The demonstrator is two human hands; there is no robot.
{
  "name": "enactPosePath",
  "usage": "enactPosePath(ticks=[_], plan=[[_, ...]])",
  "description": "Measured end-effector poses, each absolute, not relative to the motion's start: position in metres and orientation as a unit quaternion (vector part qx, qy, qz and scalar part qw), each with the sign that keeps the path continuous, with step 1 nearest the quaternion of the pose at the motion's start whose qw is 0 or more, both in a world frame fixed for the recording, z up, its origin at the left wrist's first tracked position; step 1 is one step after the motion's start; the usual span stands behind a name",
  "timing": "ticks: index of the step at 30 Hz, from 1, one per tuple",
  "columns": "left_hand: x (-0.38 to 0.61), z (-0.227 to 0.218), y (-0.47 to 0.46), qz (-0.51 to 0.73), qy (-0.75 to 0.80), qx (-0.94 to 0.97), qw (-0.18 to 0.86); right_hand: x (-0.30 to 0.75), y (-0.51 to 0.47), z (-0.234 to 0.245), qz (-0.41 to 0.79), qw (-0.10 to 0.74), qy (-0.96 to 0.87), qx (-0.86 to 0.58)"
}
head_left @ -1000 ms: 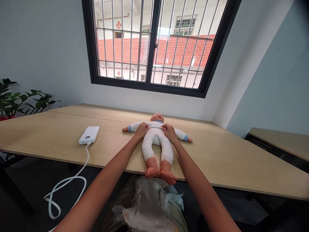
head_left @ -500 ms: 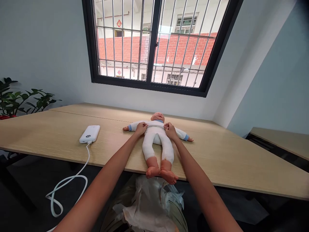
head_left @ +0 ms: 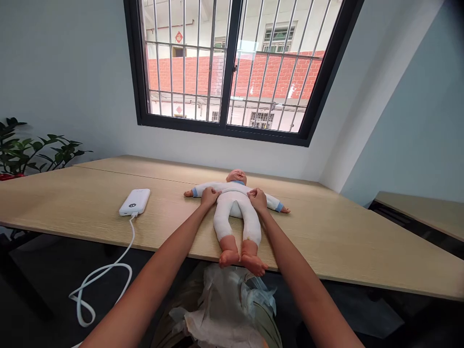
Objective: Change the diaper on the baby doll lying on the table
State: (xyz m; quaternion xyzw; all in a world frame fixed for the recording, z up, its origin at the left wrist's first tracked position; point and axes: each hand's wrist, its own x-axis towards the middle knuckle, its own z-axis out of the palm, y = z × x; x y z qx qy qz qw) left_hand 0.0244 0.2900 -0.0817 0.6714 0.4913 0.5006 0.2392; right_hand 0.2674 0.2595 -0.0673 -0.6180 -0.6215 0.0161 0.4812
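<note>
Lying below the table (head_left: 326,237), crumpled white plastic (head_left: 221,309) is seen. On the table, a baby doll (head_left: 235,205) is laid on its back, its middle touched by the left hand (head_left: 210,196) and right hand (head_left: 257,199), both curled; whether it is gripped cannot be told. A power bank (head_left: 135,201) is placed well to the left.

The left hand (head_left: 209,196) and right hand (head_left: 257,199) hide parts of the baby doll (head_left: 235,212) — whether they grip it can't be told — the crumpled white bundle (head_left: 224,309) is cut off by the bottom edge, and the marks on the power bank (head_left: 134,201) are too small to read.
</note>
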Motion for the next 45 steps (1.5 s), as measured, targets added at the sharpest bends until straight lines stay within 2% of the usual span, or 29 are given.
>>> enactPosePath(ticks=[5, 15, 25, 34, 45], plan=[[0.030, -0.066, 0.278, 0.497, 0.473, 0.710, 0.159, 0.263, 0.252, -0.058, -0.019, 0.454, -0.700, -0.551], [0.035, -0.053, 0.262, 0.467, 0.440, 0.758, 0.113, 0.254, 0.248, -0.051, 0.016, 0.447, -0.727, -0.521], [0.033, -0.059, 0.269, 0.466, 0.455, 0.746, 0.139, 0.254, 0.248, -0.053, -0.008, 0.439, -0.722, -0.534], [0.032, -0.060, 0.272, 0.481, 0.436, 0.737, 0.189, 0.254, 0.247, -0.052, -0.041, 0.390, -0.726, -0.565], [0.034, -0.058, 0.268, 0.520, 0.417, 0.719, 0.197, 0.252, 0.245, -0.050, -0.058, 0.406, -0.722, -0.557]])
